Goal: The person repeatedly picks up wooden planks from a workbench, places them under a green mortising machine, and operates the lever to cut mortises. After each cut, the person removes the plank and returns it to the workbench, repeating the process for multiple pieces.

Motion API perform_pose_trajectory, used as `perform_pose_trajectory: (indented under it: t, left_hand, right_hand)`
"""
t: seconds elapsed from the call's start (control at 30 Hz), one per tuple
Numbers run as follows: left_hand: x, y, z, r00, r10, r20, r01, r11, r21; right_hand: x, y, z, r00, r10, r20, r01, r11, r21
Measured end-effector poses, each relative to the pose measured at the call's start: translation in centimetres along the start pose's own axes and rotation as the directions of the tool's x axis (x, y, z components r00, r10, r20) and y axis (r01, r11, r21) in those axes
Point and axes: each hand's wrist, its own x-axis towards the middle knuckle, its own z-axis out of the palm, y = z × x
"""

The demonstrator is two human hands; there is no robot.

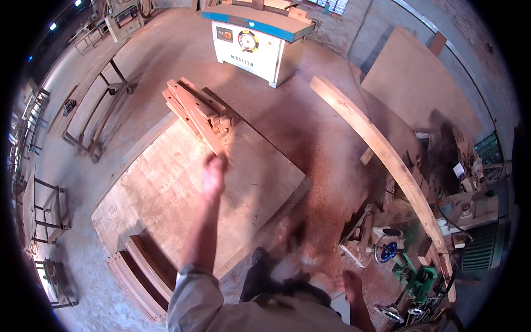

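My left hand (pixel 213 172) reaches forward over a broad wooden board (pixel 155 177). Its fingers are closed at the near end of a reddish-brown wooden strip (pixel 203 128). That strip lies along a pile of similar wooden pieces (pixel 176 93), some with dark slots, at the board's far corner. Low on the right, beside my body, is my right hand (pixel 352 285), somewhat blurred. Its fingers look apart, and I see nothing in them. Several curved wooden pieces (pixel 145 271) rest at the board's near left corner.
A white machine with a blue-edged table (pixel 251 50) stands ahead. A long curved timber (pixel 381 146) spans the right side, above wood scraps (pixel 362 229) and a green machine with handwheels (pixel 417 282). A large panel (pixel 415 83) leans at the wall. Metal trolley frames (pixel 102 105) stand left.
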Motion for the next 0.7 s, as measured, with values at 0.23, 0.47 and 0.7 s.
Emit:
perform_pose_trajectory:
  t: [0.23, 0.47, 0.7]
  left_hand:
    - [-25.1, -4.7, 11.6, 0.960, -0.118, 0.253, 0.147, 0.984, -0.099]
    - [-34.5, -5.6, 15.3, 0.595, -0.438, 0.674, 0.256, 0.898, 0.358]
    - [-32.6, -1.8, 22.0, 0.893, -0.229, 0.387, 0.269, 0.962, -0.053]
  right_hand:
    - [0.2, -14.3, 9.0, 0.688, -0.666, 0.288, 0.687, 0.725, 0.038]
    - [-1.4, -10.9, 1.3, 0.730, -0.608, 0.312, 0.636, 0.772, 0.018]
    - [-7.8, -5.1, -12.8, 0.772, -0.513, 0.375, 0.587, 0.802, -0.111]
